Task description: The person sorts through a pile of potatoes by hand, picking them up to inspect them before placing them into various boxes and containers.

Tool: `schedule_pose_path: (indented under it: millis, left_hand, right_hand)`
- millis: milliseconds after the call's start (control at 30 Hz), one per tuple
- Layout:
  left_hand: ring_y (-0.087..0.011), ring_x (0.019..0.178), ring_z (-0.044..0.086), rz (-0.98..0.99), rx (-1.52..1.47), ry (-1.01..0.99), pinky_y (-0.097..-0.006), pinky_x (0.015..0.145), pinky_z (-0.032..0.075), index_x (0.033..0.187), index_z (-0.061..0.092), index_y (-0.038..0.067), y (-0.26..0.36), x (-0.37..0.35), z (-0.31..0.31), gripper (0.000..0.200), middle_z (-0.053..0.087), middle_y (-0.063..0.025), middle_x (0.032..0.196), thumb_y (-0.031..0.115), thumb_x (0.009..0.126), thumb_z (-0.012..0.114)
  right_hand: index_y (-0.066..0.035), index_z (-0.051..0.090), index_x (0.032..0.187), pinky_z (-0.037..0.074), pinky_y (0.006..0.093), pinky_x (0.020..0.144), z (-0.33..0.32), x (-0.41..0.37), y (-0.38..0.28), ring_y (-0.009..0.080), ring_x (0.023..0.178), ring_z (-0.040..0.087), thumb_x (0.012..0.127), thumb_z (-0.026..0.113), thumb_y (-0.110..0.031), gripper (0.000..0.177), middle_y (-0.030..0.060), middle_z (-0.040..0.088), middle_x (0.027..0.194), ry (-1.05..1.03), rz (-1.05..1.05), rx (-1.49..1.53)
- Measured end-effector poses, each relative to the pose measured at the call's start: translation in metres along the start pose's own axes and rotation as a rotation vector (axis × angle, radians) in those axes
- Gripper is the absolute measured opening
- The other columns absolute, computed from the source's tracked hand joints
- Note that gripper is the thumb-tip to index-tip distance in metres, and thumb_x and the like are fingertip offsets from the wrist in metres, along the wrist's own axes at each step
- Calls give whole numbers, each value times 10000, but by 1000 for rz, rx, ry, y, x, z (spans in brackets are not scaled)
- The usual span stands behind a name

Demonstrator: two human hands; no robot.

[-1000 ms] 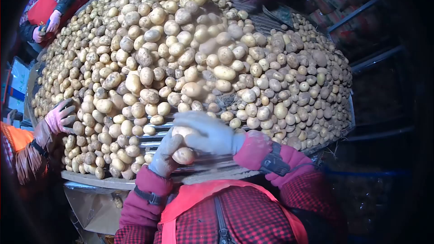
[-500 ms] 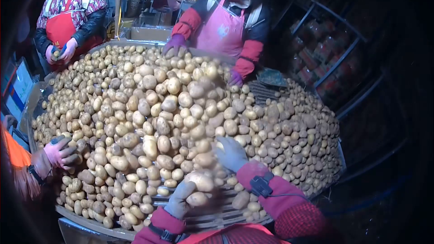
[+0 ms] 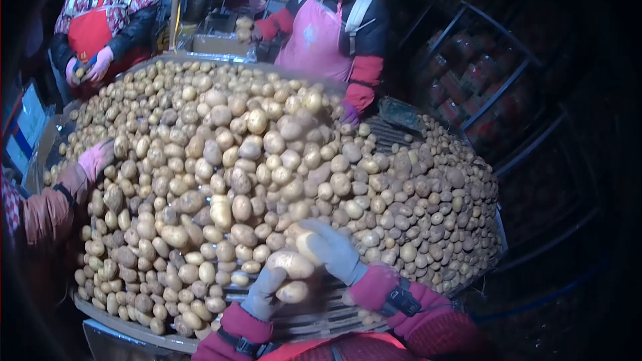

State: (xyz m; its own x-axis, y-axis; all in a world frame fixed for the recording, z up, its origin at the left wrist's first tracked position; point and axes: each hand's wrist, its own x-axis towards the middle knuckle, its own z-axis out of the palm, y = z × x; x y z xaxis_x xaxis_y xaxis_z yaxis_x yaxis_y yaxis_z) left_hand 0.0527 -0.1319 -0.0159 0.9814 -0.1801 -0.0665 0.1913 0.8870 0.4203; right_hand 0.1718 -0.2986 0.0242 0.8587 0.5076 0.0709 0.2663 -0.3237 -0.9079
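Note:
My left hand (image 3: 263, 294), in a grey glove, is closed around potatoes (image 3: 290, 264) near the front edge of the heap. At least two sit in its grasp, one above the other. My right hand (image 3: 334, 252), gloved alike, grips a pale potato (image 3: 309, 248) just above and right of them. The two hands are close together, with their potatoes touching or nearly so. Below them, the bare slats (image 3: 311, 324) of the sorting table show. A large heap of potatoes (image 3: 221, 210) spreads around and beyond both hands.
Across the table, a person in a pink apron (image 3: 314, 40) holds potatoes (image 3: 245, 28) by a cardboard box (image 3: 221, 45). Another person's pink glove (image 3: 97, 158) reaches in from the left. A person in a red apron (image 3: 92, 32) stands far left. A metal rack (image 3: 491, 60) with filled bags stands right.
My right hand has moved down and left to my left hand, now with a potato. The pink-aproned person has lifted potatoes toward the box. The left neighbour's glove has moved farther up the heap.

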Motion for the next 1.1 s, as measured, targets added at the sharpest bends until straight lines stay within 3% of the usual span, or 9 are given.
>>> schedule_pose_path:
  millis: [133,267,467,567,600,700,733,800,1100]
  left_hand:
    - [-205,1234,593,-16,-70,-48,-347,1016,505,1448,514,23,-4,-5,-22,563,575,-113,1398,365,1008,593]
    - [-216,1239,583,-5,-14,-4,-347,1038,490,1416,522,17,-2,-2,-14,606,558,-105,1393,445,993,597]
    - [-235,1246,576,41,122,-124,-367,1062,474,1385,530,-1,10,2,-11,710,560,-115,1383,574,971,563]
    - [-246,1346,532,-8,58,-70,-379,1098,473,1604,306,63,6,0,-16,841,485,-127,1512,596,1000,545]
    - [-257,1355,524,-13,79,-103,-385,1103,473,1610,287,56,4,2,-25,850,463,-132,1534,611,1006,510]
    - [-259,1365,513,2,82,-77,-384,1104,470,1621,259,54,8,5,-22,897,439,-130,1554,641,993,514]
    - [-265,1308,546,49,136,28,-393,1135,415,1378,550,-33,12,5,-11,724,584,-146,1381,581,1004,464]
    - [-298,1223,571,148,200,-6,-419,1089,421,1160,683,-26,10,13,-16,667,623,-157,1289,575,1009,432]
    - [-294,1100,563,107,125,2,-417,980,439,1056,643,-13,21,27,-17,641,575,-141,1113,601,905,542]
  right_hand:
    - [12,605,1351,495,349,1039,24,-10,-7,222,1187,639,1055,560,-148,340,146,696,1258,-97,87,-84]
    - [23,606,1329,468,331,1078,36,-16,-4,218,1240,608,1068,504,-93,303,154,649,1328,-97,219,285]
    - [39,557,1372,445,334,1106,10,-2,9,245,1296,563,1073,482,-85,333,156,619,1342,-298,193,205]
    - [-38,605,1377,500,334,997,-35,56,7,206,1160,630,1039,550,-162,364,146,663,1260,-71,-96,-355]
    - [-58,590,1418,492,332,1016,-44,79,-3,184,1187,624,1035,554,-156,396,120,668,1288,24,129,-243]
    - [-104,620,1365,556,367,780,-68,149,17,202,839,695,986,599,-216,397,125,723,980,94,-109,-515]
    - [-104,618,1369,559,371,772,-67,165,18,211,819,698,977,610,-226,411,131,728,969,98,-106,-551]
    - [-109,615,1376,558,384,787,-60,206,19,242,833,698,962,627,-242,436,145,727,999,95,-227,-586]
    - [-144,631,1356,503,486,992,52,366,46,375,1163,607,914,652,-433,529,172,602,1325,-118,-594,-857]
